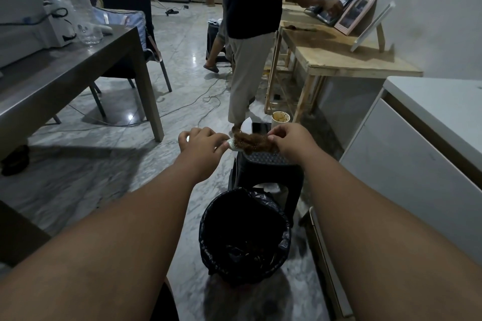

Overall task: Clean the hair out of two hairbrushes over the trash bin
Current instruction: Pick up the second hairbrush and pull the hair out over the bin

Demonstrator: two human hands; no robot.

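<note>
My left hand [202,142] grips the white handle of a hairbrush [233,144], held out at arm's length above a black stool. A thick clump of brown hair [251,142] covers the brush head. My right hand [289,138] pinches that hair at its right end with fingers and thumb. The trash bin [243,234], lined with a black bag, stands on the floor below and nearer to me than the brush. A second hairbrush does not show clearly.
A black plastic stool [266,167] stands just behind the bin, with a phone [260,128] and a paper cup [280,119] past it. A grey table [65,70] is at left, a wooden table [339,57] and a person [250,34] ahead, white cabinets [417,151] at right.
</note>
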